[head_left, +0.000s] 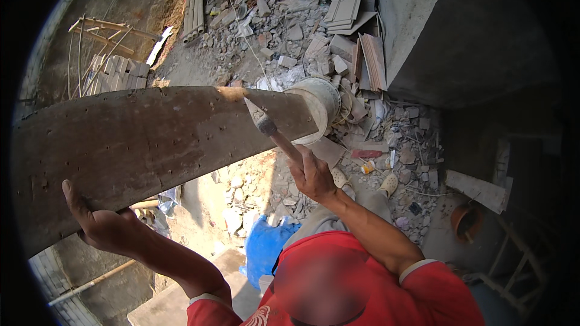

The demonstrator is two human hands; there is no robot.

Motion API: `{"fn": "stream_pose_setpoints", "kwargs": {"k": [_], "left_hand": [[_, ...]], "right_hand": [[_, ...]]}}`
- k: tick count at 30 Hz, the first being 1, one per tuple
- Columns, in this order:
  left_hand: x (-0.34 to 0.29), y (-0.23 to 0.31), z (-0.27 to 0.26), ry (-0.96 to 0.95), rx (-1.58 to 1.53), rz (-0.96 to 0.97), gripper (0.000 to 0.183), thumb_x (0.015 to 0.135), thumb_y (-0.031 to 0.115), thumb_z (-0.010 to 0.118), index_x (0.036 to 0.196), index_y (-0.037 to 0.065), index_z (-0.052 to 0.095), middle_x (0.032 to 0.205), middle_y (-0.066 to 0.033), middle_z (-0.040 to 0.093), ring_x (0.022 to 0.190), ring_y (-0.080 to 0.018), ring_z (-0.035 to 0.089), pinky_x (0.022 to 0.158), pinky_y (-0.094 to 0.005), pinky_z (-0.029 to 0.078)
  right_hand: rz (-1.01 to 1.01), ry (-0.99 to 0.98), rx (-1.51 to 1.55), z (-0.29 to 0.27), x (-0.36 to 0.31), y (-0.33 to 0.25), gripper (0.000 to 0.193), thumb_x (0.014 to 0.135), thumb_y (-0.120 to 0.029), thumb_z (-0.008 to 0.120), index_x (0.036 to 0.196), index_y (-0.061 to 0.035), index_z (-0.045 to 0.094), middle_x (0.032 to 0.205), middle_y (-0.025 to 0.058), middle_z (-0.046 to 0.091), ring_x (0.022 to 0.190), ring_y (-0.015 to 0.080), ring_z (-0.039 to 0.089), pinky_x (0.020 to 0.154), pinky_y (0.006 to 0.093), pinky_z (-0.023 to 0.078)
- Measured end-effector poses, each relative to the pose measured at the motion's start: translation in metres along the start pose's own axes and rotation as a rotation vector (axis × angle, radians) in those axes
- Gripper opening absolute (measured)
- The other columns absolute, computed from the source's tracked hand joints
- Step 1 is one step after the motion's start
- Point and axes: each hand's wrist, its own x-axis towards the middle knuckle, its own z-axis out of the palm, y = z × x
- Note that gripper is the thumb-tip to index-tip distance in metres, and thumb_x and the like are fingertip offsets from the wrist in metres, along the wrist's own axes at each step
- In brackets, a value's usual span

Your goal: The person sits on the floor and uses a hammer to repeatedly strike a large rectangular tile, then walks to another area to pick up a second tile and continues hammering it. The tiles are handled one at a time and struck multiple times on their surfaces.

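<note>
My left hand [112,227] grips the lower edge of a long brown wooden board [151,136], its thumb on the face and its fingers hidden beneath. Nail holes or studs dot the board. Its narrower right end rests at the rim of a round, pale bucket-like container [326,99]. My right hand [313,175] is closed round the wooden handle of a tool [264,122] with a dark collar and a pale, pointed head, whose exact kind I cannot make out. The tool's tip lies over the board's right part; whether it touches is unclear.
Rubble [284,42] covers the ground, with stacked panels [347,3] by a concrete wall [411,18]. A blue plastic sheet or bag [266,244] lies near my body. On the right stand an orange-brown bucket [466,222] and a wooden frame [513,265] in shade.
</note>
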Motion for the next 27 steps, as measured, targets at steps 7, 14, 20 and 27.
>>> {"fn": "stream_pose_setpoints", "kwargs": {"k": [7, 14, 20, 27], "left_hand": [[0.002, 0.011, -0.001, 0.017, -0.057, -0.081, 0.05, 0.085, -0.012, 0.055, 0.13, 0.007, 0.062, 0.128, -0.014, 0.066, 0.11, -0.025, 0.068, 0.097, -0.0361, 0.058], [0.005, 0.022, 0.001, 0.026, -0.08, 0.012, 0.051, 0.082, -0.012, 0.06, 0.129, 0.007, 0.063, 0.125, -0.0143, 0.067, 0.107, -0.0254, 0.069, 0.095, -0.0347, 0.059], [0.019, 0.028, 0.013, -0.01, -0.034, 0.003, 0.046, 0.088, -0.008, 0.058, 0.13, 0.01, 0.063, 0.12, -0.0091, 0.071, 0.098, -0.0236, 0.073, 0.082, -0.0329, 0.063], [0.024, 0.036, 0.02, 0.022, -0.049, 0.158, 0.06, 0.075, -0.009, 0.07, 0.131, 0.01, 0.061, 0.119, -0.0089, 0.071, 0.102, -0.022, 0.072, 0.088, -0.0302, 0.061]], "right_hand": [[0.592, -0.172, -0.205, -0.015, 0.01, 0.028, 0.024, 0.096, -0.018, 0.055, 0.107, 0.0005, 0.043, 0.078, 0.0336, 0.062, 0.078, 0.0544, 0.061, 0.064, 0.0561, 0.049], [0.095, 0.033, 0.044, -0.014, 0.004, 0.006, 0.03, 0.096, -0.02, 0.058, 0.112, 0.0019, 0.046, 0.081, 0.0333, 0.062, 0.08, 0.0526, 0.062, 0.066, 0.053, 0.05], [0.462, -0.183, -0.072, -0.009, 0.011, 0.019, 0.031, 0.096, -0.024, 0.056, 0.11, 0.0021, 0.046, 0.081, 0.034, 0.062, 0.08, 0.0542, 0.061, 0.065, 0.0576, 0.047], [0.202, -0.01, 0.041, -0.01, 0.006, 0.007, 0.032, 0.096, -0.02, 0.06, 0.114, 0.003, 0.047, 0.084, 0.0345, 0.061, 0.082, 0.054, 0.061, 0.064, 0.0536, 0.048]]}}
